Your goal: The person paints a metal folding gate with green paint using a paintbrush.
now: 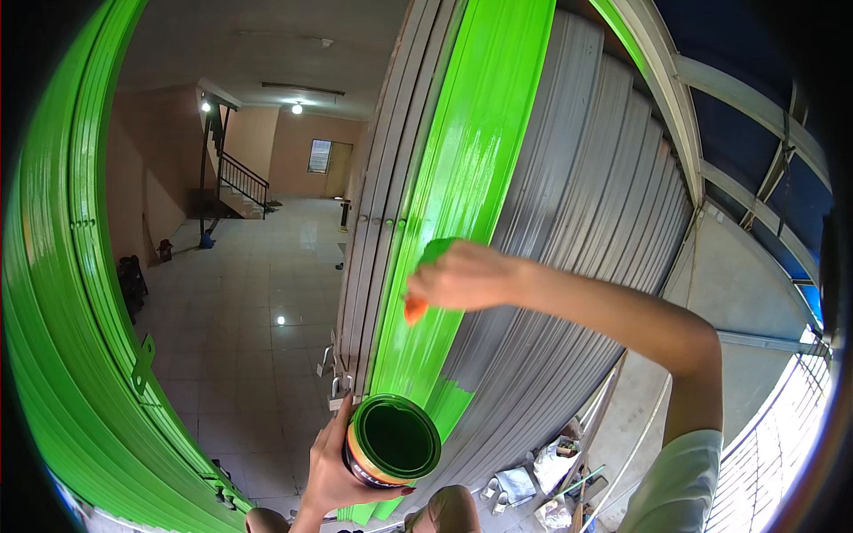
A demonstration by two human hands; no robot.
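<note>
My left hand grips an open paint can from its left side and below, its mouth facing up. Dark green paint shows inside. My right hand is closed around a paintbrush with an orange handle; its green-coated bristles show just above the fist. That hand lies in front of a folding metal shutter panel coated bright green; whether the bristles touch it is hidden. Bare grey slats continue to the right. Low down, a second green patch ends in a ragged edge.
Green shutter folds curve along the left. Padlocks hang at the grey shutter edge beside my left hand. Through the opening are a tiled floor and a staircase. Bags and sticks lie on the ground at lower right.
</note>
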